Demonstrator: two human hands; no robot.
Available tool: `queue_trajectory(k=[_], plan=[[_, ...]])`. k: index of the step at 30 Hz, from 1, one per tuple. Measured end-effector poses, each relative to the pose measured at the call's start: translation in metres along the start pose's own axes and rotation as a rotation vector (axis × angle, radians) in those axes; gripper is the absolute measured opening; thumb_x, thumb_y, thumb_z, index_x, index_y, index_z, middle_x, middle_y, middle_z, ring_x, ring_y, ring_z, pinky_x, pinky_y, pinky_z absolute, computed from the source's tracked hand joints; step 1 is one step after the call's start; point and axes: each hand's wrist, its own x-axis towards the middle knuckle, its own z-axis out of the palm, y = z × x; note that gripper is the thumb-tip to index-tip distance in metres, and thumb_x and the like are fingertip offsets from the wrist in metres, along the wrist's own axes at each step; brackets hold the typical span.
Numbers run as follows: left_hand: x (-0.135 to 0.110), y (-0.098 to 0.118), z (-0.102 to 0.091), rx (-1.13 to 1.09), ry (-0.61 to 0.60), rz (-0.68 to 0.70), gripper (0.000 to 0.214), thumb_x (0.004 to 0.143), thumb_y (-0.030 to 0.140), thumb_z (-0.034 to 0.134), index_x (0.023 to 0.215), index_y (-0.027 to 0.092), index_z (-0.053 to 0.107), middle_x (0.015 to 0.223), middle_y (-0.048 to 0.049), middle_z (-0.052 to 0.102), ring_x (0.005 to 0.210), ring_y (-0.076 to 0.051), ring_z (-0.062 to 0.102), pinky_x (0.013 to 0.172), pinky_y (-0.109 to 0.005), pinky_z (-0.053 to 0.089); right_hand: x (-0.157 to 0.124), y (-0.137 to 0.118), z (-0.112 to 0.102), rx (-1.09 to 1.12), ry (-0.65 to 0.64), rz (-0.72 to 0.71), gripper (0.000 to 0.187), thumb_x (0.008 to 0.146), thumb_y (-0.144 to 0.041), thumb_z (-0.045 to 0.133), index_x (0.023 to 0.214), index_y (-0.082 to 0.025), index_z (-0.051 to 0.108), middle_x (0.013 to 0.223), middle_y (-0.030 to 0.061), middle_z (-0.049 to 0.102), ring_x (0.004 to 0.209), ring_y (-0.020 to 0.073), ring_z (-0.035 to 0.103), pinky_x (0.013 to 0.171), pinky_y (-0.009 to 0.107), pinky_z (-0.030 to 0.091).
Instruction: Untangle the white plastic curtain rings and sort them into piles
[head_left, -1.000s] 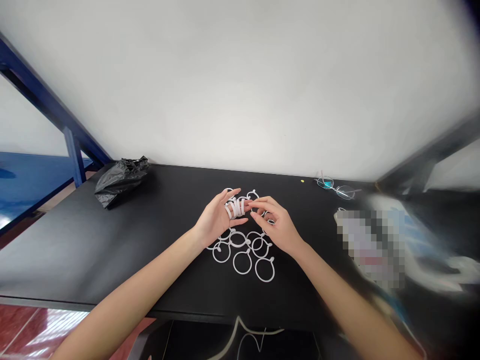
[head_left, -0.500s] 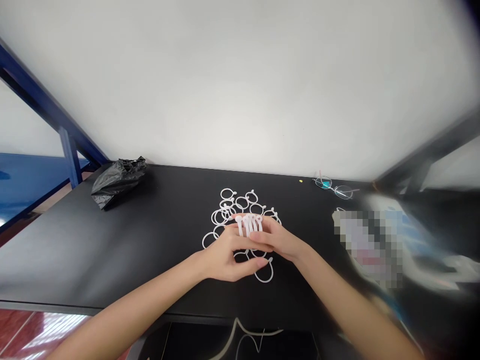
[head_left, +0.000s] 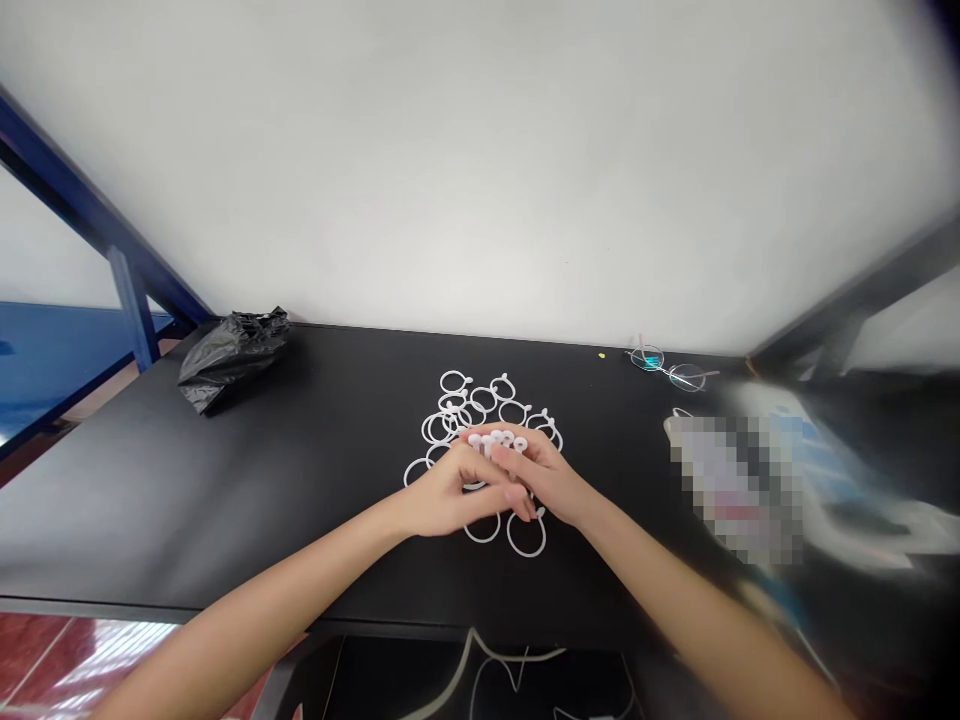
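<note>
Several white plastic curtain rings [head_left: 498,437] are bunched between my two hands, their small eyelets lined up on top. My left hand [head_left: 454,492] is closed around the bunch from the left, thumb toward me and fingers reaching to the right. From the other side, my right hand [head_left: 551,475] presses its thumb on the rings near the eyelets, with its fingers curled behind them. The lower parts of the held rings are mostly hidden by my hands. Loose curtain rings [head_left: 526,554] lie scattered on the black table [head_left: 352,400] around and beneath my hands, some overlapping.
A crumpled black plastic bag [head_left: 234,355] lies at the back left. Eyeglasses [head_left: 686,377] rest at the back right, with a small yellow bit [head_left: 601,355] beside them. A pixelated package [head_left: 735,490] and blurred plastic wrapping lie on the right. Cables [head_left: 457,670] hang below the front edge.
The held rings have tilted so that their eyelets now face more upward. My left thumb and fingers have drawn closer together, and my right thumb has slid up toward the eyelets.
</note>
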Motion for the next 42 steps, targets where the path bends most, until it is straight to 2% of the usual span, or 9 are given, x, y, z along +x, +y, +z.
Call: queue_trajectory(k=[5,10,13,17,20,23,31,35,42], plan=[[0.0,-0.007,-0.018,-0.48,-0.066,-0.078,0.05,0.089,0.049,0.056,0.058,0.014,0.073,0.057,-0.0089,0.068,0.06,-0.021,0.067,0.067,-0.034,0.054,0.002,-0.007,-0.021,0.178,-0.172,0.079,0.045,0.068,-0.031,0.083,0.109,-0.019,0.068,0.097,0.0027,0.07,0.091,0.0163,0.065,0.082,0.03,0.053],[-0.001,-0.009,-0.021,-0.627,-0.046,-0.114,0.047,0.079,0.035,0.071,0.044,0.015,0.049,0.043,-0.0006,0.054,0.053,-0.014,0.062,0.061,-0.026,0.05,0.002,-0.004,-0.011,0.35,-0.158,0.198,0.033,0.066,-0.017,0.082,0.093,-0.018,0.062,0.065,-0.0066,0.06,0.046,0.0027,0.046,0.04,0.013,0.033],[-0.001,-0.007,-0.021,-0.638,0.029,-0.178,0.049,0.074,0.021,0.075,0.05,0.016,0.032,0.046,0.0034,0.053,0.05,-0.009,0.059,0.055,-0.021,0.048,0.004,0.002,-0.003,0.427,-0.156,0.214,0.028,0.064,-0.016,0.081,0.083,-0.016,0.06,0.056,-0.0079,0.058,0.038,0.0006,0.038,0.035,0.013,0.028],[0.0,-0.001,-0.025,-0.596,0.056,-0.206,0.024,0.077,0.018,0.072,0.081,0.019,0.048,0.058,0.0051,0.062,0.044,-0.007,0.055,0.045,-0.017,0.046,0.006,0.004,0.0,0.452,-0.121,0.215,0.028,0.061,-0.016,0.082,0.083,-0.015,0.064,0.06,-0.0042,0.066,0.04,0.0015,0.047,0.037,0.012,0.034],[0.002,0.001,-0.029,-0.467,0.092,-0.256,0.035,0.078,0.014,0.068,0.106,0.021,0.047,0.065,0.0046,0.065,0.05,-0.008,0.058,0.047,-0.017,0.05,0.006,0.004,0.0,0.38,-0.081,0.213,0.033,0.062,-0.017,0.083,0.089,-0.015,0.065,0.068,-0.0001,0.071,0.048,0.0048,0.057,0.04,0.012,0.039],[0.004,-0.001,-0.029,-0.256,0.176,-0.258,0.036,0.078,0.01,0.064,0.106,0.02,0.045,0.071,0.003,0.065,0.055,-0.01,0.062,0.047,-0.016,0.048,0.005,0.003,0.001,0.278,0.034,0.181,0.035,0.059,-0.016,0.086,0.085,-0.016,0.063,0.068,-0.0018,0.07,0.051,0.0082,0.063,0.041,0.013,0.044],[0.0,-0.013,-0.017,0.462,0.344,-0.013,0.026,0.09,0.013,0.045,0.113,0.019,0.054,0.094,-0.005,0.063,0.074,-0.014,0.062,0.064,-0.026,0.051,0.005,0.001,0.001,0.171,0.158,0.099,0.039,0.052,-0.016,0.091,0.079,-0.016,0.062,0.065,-0.0031,0.07,0.053,0.0115,0.068,0.043,0.017,0.051],[-0.002,-0.018,-0.022,0.785,0.276,0.036,0.03,0.094,0.018,0.04,0.12,0.018,0.054,0.11,-0.0103,0.063,0.091,-0.02,0.062,0.079,-0.033,0.051,0.004,0.002,0.001,0.186,0.107,0.095,0.035,0.056,-0.021,0.091,0.08,-0.015,0.066,0.063,-0.0027,0.07,0.052,0.0107,0.067,0.046,0.017,0.052],[-0.007,-0.024,-0.028,0.921,0.23,-0.026,0.036,0.091,0.019,0.042,0.127,0.019,0.05,0.107,-0.0089,0.069,0.083,-0.02,0.065,0.072,-0.031,0.05,0.003,0.003,0.001,0.16,0.064,0.126,0.031,0.068,-0.036,0.084,0.086,-0.014,0.072,0.066,0.0013,0.072,0.059,0.0139,0.071,0.05,0.019,0.054]])
